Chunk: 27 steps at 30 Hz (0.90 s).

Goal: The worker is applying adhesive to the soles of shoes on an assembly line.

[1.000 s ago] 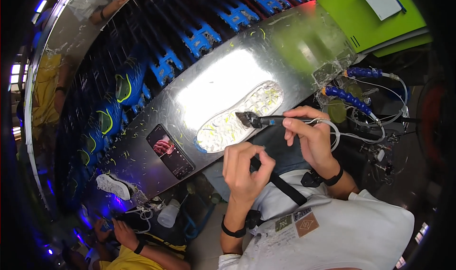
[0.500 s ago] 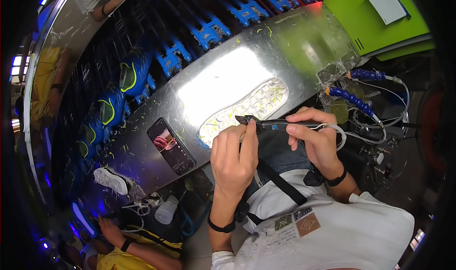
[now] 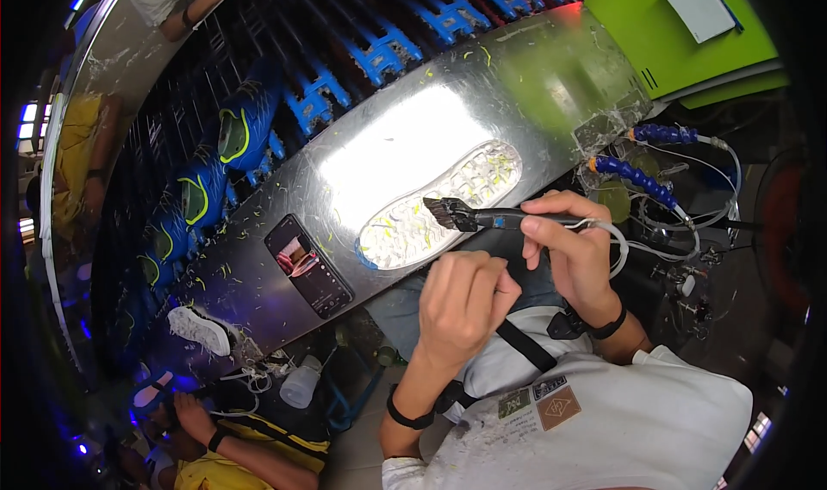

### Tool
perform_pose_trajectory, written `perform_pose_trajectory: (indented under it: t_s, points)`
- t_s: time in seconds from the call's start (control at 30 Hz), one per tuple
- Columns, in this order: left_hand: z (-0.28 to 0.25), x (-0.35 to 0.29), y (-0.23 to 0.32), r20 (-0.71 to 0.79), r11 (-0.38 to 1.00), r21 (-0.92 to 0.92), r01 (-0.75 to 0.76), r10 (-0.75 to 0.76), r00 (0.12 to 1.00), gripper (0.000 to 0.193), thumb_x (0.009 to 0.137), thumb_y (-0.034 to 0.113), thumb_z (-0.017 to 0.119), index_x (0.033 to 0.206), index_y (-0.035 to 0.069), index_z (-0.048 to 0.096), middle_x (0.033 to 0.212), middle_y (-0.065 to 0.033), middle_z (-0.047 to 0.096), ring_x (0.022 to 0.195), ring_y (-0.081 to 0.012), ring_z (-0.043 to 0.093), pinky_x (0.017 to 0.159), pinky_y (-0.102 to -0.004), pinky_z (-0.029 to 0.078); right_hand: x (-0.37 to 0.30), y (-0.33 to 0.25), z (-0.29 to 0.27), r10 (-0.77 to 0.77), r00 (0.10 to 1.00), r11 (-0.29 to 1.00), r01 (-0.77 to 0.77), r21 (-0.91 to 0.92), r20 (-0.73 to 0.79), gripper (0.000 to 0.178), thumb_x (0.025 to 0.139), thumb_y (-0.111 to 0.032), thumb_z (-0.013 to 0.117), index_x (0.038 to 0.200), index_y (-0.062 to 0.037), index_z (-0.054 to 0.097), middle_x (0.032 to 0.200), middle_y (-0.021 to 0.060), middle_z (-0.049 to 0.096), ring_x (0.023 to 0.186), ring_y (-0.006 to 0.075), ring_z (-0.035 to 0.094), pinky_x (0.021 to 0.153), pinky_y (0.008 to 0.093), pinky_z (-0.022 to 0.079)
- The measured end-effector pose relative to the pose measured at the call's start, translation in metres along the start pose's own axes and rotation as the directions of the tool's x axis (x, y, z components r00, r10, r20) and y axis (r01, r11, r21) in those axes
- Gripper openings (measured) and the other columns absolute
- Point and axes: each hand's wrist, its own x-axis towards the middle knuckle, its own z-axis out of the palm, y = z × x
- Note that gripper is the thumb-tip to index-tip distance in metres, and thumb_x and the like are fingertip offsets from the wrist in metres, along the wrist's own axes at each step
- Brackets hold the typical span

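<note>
My right hand (image 3: 575, 247) holds a black-handled brush (image 3: 489, 220) with dark bristles and a pale tube running from its rear end. The bristles hover over or touch a white shoe sole (image 3: 472, 180); I cannot tell which. Yellow-green scraps dot the sole, which lies tread-like side up on the metal bench and has a blue patch at its near left end. Below the brush, apart from it, my left hand (image 3: 461, 305) is closed with the fingers curled in. Whatever it may pinch is hidden.
Left of the sole lies a phone (image 3: 310, 270); a smaller white sole (image 3: 200, 330) is farther left. Blue shoes (image 3: 251, 115) hang along a rack behind the bench (image 3: 551, 85). Blue segmented hoses (image 3: 633, 182) stand right. A co-worker in yellow (image 3: 245, 451) handles a shoe at lower left.
My left hand has come away from the brush's bristle end and moved down and right, closing up. The bristles now show fully. My right hand has barely moved.
</note>
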Motion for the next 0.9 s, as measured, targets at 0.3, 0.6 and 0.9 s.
perform_pose_trajectory:
  t_s: [0.3,0.6,0.9]
  points:
    - [-0.017,0.003,-0.011,-0.176,0.985,0.104,0.135,-0.115,0.978,0.028,0.076,-0.006,0.073,0.104,-0.006,0.068,0.089,-0.0131,0.062,0.076,-0.0268,0.061,0.067,-0.0346,0.050,0.004,0.000,-0.004,0.129,0.992,0.990,-0.129,0.054,0.007,0.020,0.083,0.003,0.069,0.101,0.0102,0.066,0.078,0.0161,0.068,0.061,0.0177,0.065,0.049,0.0264,0.051]
    - [-0.023,0.009,-0.021,-0.092,0.975,0.222,-0.010,0.031,0.995,0.024,0.074,-0.004,0.075,0.097,-0.004,0.069,0.087,-0.0099,0.062,0.075,-0.0240,0.061,0.065,-0.0337,0.047,0.000,0.000,0.000,0.135,0.991,0.990,-0.135,0.047,0.002,0.018,0.082,0.003,0.069,0.099,0.0103,0.067,0.076,0.0160,0.068,0.059,0.0176,0.065,0.048,0.0262,0.051]
    - [-0.032,0.009,-0.024,0.064,0.888,0.422,-0.184,0.173,0.983,0.024,0.067,-0.007,0.073,0.090,-0.003,0.066,0.083,-0.0094,0.059,0.070,-0.0241,0.059,0.060,-0.0346,0.046,-0.005,0.002,0.007,0.119,0.993,0.993,-0.119,-0.024,0.023,0.015,0.081,0.005,0.071,0.095,0.0096,0.068,0.075,0.0158,0.068,0.057,0.0171,0.064,0.046,0.0250,0.050]
